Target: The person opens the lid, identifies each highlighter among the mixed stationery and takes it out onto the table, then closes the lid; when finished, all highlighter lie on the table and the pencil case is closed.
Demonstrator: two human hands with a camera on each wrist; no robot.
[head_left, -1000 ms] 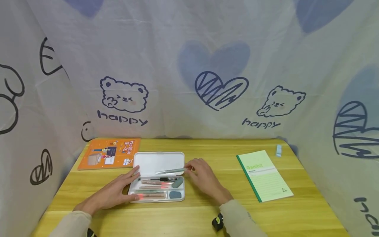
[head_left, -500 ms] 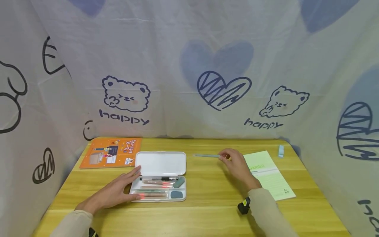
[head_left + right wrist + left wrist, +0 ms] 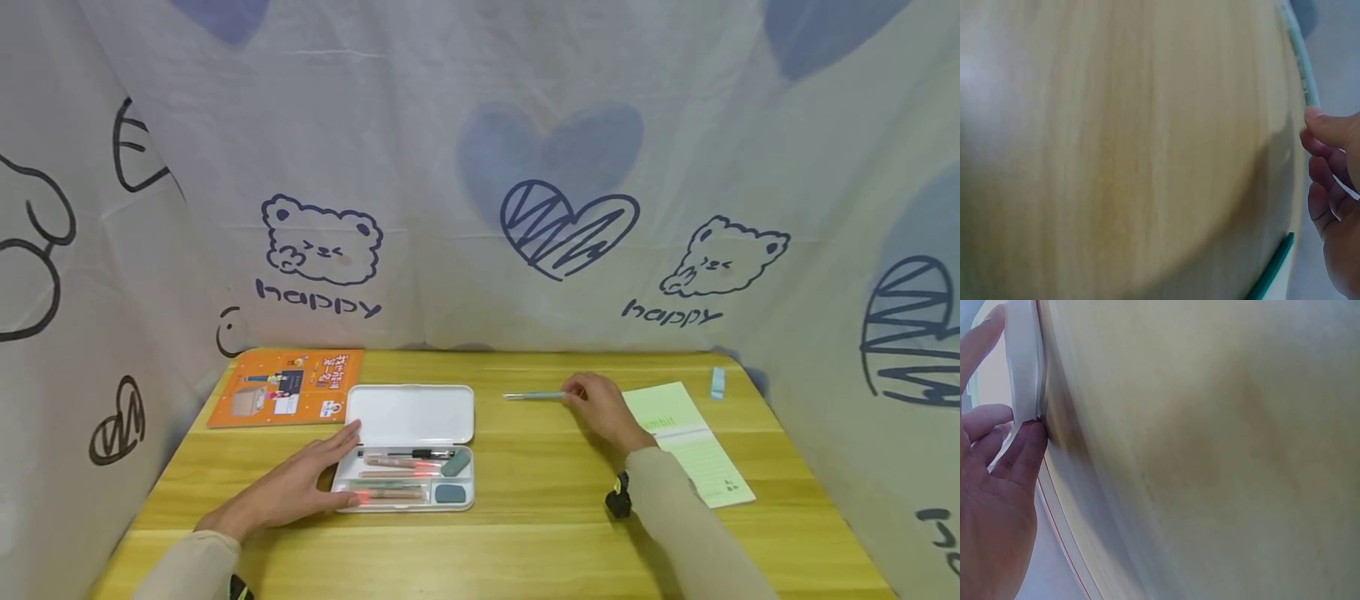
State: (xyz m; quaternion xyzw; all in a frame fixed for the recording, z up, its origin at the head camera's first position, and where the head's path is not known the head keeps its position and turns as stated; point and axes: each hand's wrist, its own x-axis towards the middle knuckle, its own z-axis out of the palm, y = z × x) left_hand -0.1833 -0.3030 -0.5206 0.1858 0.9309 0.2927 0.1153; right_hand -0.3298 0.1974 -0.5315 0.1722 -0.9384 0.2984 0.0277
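Observation:
A white pencil case (image 3: 408, 414) lies with its lid folded back. Inside are several pens (image 3: 397, 473), one with a black grip (image 3: 431, 454), and two grey-green erasers (image 3: 450, 493). My left hand (image 3: 292, 483) holds the case's left end, thumb at the front corner and fingers by the hinge; the left wrist view shows these fingers (image 3: 1029, 447) against the case edge. To the right of the case, my right hand (image 3: 603, 408) pinches the end of a slim pale green pen (image 3: 532, 396) between thumb and fingers. The pen lies level, pointing left, at or just above the table.
An orange booklet (image 3: 277, 387) lies at the back left, touching or close to the case. A pale green notebook (image 3: 708, 458) lies partly behind the right forearm. A small light blue object (image 3: 717, 383) sits at the back right. Printed cloth (image 3: 450, 317) surrounds the table.
My right hand has carried the pen from over the case's lid rightward and slightly back, then lowered it a little. My left hand has stayed at the case.

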